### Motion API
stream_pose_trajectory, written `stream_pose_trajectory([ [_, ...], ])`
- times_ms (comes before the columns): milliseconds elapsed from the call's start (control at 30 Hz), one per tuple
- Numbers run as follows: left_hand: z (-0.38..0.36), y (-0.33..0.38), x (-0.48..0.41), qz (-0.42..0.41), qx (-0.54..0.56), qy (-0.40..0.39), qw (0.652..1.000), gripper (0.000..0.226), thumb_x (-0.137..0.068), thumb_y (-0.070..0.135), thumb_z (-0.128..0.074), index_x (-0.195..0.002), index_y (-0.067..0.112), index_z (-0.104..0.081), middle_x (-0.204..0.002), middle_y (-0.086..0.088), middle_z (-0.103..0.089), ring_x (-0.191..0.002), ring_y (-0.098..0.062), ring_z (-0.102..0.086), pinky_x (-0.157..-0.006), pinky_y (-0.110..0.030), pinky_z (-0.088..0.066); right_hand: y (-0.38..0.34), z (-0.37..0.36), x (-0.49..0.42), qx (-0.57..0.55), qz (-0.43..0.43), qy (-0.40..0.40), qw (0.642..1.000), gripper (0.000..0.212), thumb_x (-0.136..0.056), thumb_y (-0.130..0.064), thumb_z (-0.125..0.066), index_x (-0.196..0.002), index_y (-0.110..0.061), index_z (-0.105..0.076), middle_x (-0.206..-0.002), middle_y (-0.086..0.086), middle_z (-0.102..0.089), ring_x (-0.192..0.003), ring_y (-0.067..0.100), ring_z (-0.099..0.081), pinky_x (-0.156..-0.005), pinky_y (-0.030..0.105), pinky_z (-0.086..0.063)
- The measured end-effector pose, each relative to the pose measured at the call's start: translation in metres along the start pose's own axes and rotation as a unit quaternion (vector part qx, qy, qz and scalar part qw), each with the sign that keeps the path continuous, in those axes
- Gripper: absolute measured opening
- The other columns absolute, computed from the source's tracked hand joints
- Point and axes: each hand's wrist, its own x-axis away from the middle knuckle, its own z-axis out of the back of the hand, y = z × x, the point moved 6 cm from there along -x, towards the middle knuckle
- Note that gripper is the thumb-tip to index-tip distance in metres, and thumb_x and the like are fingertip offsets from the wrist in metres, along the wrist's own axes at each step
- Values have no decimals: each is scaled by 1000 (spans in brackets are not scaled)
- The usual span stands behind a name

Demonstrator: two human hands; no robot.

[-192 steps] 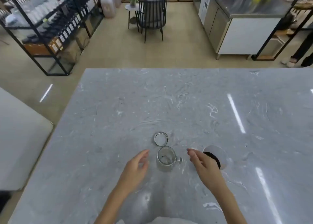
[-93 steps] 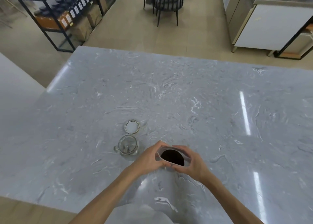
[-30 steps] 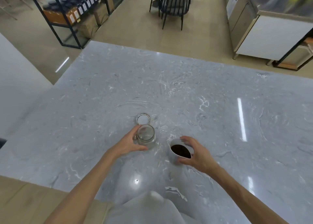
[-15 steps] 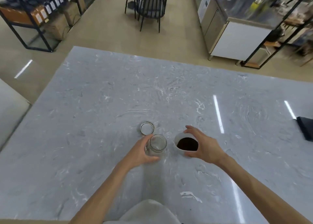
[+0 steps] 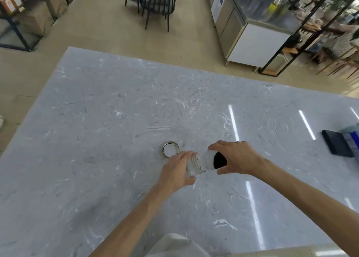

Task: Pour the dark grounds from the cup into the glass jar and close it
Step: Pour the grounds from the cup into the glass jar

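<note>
A small clear glass jar (image 5: 196,164) stands on the grey marble table (image 5: 116,120), held at its left side by my left hand (image 5: 175,172). My right hand (image 5: 236,156) grips a white cup (image 5: 208,160) and tilts it to the left, its lip touching the jar's mouth. Dark grounds (image 5: 219,160) sit inside the tilted cup. The jar's round metal lid (image 5: 170,149) lies flat on the table just behind and left of the jar. I cannot tell whether any grounds are inside the jar.
A dark blue flat object (image 5: 339,146) lies near the table's right edge. Beyond the far edge are a black chair (image 5: 155,2), a steel counter unit (image 5: 250,33) and black shelving (image 5: 23,14). A white cloth (image 5: 174,246) shows at the near edge.
My right hand has lifted the cup and tipped it leftward against the jar's mouth. My left hand keeps its hold on the jar. The camera view has shifted.
</note>
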Motion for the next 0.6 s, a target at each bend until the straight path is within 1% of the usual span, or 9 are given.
stream_pose_trajectory([
  [33, 2, 4, -2, -1, -15, 3, 1000, 84, -66, 38, -79, -141, 37, -41, -138, 16, -49, -108, -19, -56, -85, -36, -52, -1, 6, -2, 18, 9, -2, 1000, 76, -72, -60, -76, -137, -41, -41, -128, -22, -57, -102, 12, -66, -64, 27, -39],
  [100, 4, 9, -5, -4, -44, 9, 999, 83, -65, 39, -78, -139, 37, -40, -135, 15, -51, -107, -22, -55, -80, -36, -52, -4, 16, -5, 62, 29, -6, 998, 72, -74, -57, -74, -135, -39, -41, -122, -19, -58, -97, 13, -66, -60, 26, -34],
  [233, 1, 17, -5, -18, -78, 12, 997, 85, -65, 42, -77, -141, 33, -39, -135, 11, -51, -110, -25, -53, -78, -37, -53, -9, 22, -4, 125, 57, -16, 990, 71, -75, -57, -70, -135, -34, -40, -117, -15, -56, -94, 15, -62, -53, 27, -30],
  [333, 0, 20, -4, -22, -99, 15, 995, 86, -65, 43, -79, -141, 30, -40, -132, 9, -53, -107, -25, -55, -75, -35, -51, -11, 21, -1, 121, 59, -20, 991, 69, -75, -62, -72, -131, -33, -43, -114, -14, -58, -94, 15, -63, -55, 27, -33],
  [433, 0, 23, -2, -19, -117, 13, 993, 87, -65, 44, -80, -140, 28, -41, -129, 7, -54, -106, -27, -56, -74, -37, -52, -14, 21, -2, 104, 50, -29, 993, 67, -75, -66, -70, -128, -33, -46, -112, -14, -60, -93, 16, -66, -59, 28, -36],
  [533, 0, 26, -2, -8, -127, 3, 992, 87, -66, 45, -79, -141, 27, -40, -131, 5, -53, -107, -28, -54, -75, -38, -51, -15, 24, -4, 113, 58, -36, 991, 66, -77, -64, -70, -130, -33, -46, -113, -13, -61, -94, 18, -67, -60, 29, -35],
  [600, 2, 29, -2, 4, -112, 0, 994, 85, -67, 45, -77, -141, 28, -40, -133, 6, -52, -108, -27, -53, -76, -38, -51, -14, 28, -6, 122, 72, -33, 989, 63, -78, -60, -71, -130, -33, -46, -112, -13, -61, -93, 18, -67, -59, 29, -35],
])
